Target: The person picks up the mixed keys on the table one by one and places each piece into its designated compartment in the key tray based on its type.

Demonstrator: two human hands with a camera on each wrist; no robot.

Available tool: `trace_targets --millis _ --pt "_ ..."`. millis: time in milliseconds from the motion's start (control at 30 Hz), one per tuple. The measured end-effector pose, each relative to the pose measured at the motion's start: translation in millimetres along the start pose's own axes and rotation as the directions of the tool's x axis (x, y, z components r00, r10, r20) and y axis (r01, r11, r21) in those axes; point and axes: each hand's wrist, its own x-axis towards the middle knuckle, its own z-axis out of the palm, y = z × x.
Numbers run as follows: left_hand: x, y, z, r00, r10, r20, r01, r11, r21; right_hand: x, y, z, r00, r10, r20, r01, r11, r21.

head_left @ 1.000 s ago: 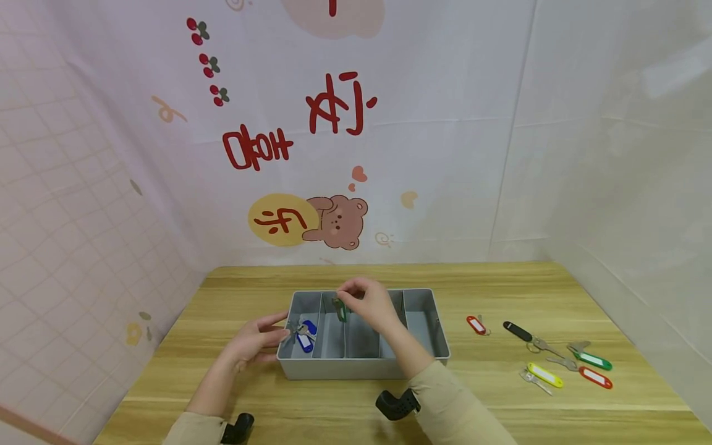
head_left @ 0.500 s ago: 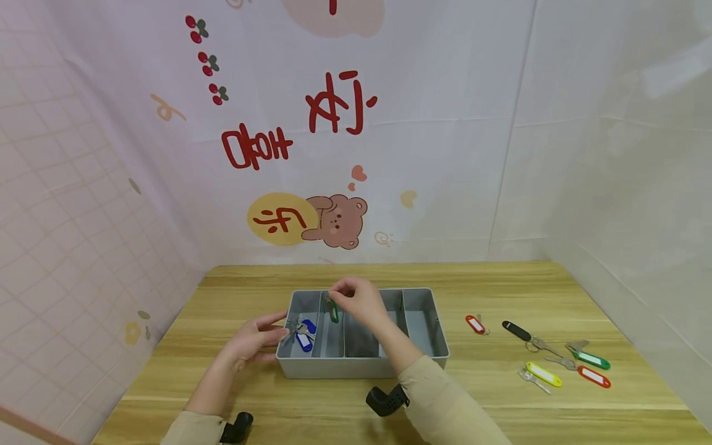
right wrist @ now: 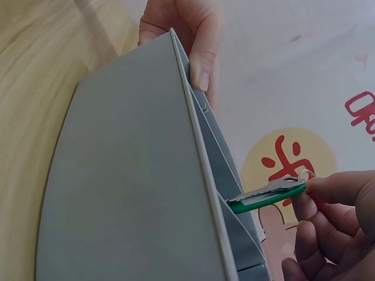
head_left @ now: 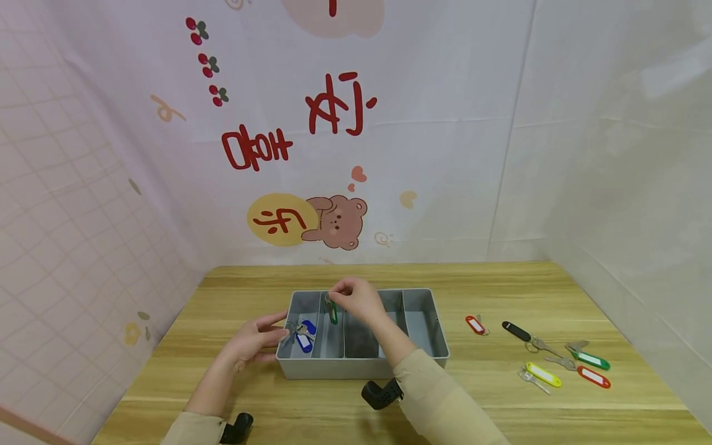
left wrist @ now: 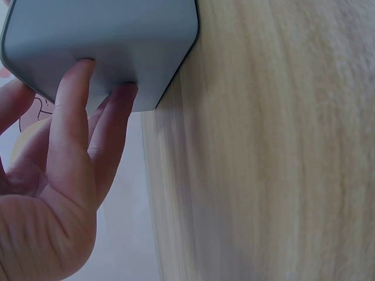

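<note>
My right hand pinches the ring of a key with a green key tag. The tag hangs down into the second compartment from the left of a grey divided organizer box. In the right wrist view the silver key lies along the tag, whose lower end dips below the rim. At the box's left end, my left hand grips the wall, thumb over the rim and fingertips against the outer side. Keys with blue tags lie in the leftmost compartment.
On the table right of the box lie a small red-tagged key, a black-tagged key, a yellow-tagged key, a green-tagged key and another red-tagged key. A printed cloth wall stands behind the table.
My right hand has moved slightly left with the green-tagged key, from near the second divider to over the second compartment. The left hand stays on the box.
</note>
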Motion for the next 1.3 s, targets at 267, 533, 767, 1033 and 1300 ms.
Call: trace_targets --millis 267,533,767,1033,1300 --pt "2.1 -3.4 -1.2 1.000 0.001 -0.007 -0.001 1.000 0.004 2.5 3.5 4.2 1.000 0.020 0.006 -0.020 1.000 -0.003" --pt "1.2 -1.8 -0.7 1.000 0.004 0.003 -0.004 1.000 -0.004 3.1 5.3 6.9 0.999 0.032 0.005 -0.032 1.000 0.001" --pt "1.6 -2.5 -0.3 1.000 0.002 -0.008 -0.002 1.000 0.007 4.0 7.0 9.4 0.999 0.049 0.002 -0.049 0.999 -0.024" --pt "0.9 -2.3 0.0 1.000 0.004 -0.012 -0.004 1.000 0.010 3.0 7.9 8.8 0.999 0.046 0.002 -0.045 0.997 -0.067" --pt "0.1 -2.5 1.2 1.000 0.003 -0.020 -0.003 1.000 0.008 -0.9 7.0 5.6 0.999 0.034 -0.005 -0.034 0.998 -0.055"
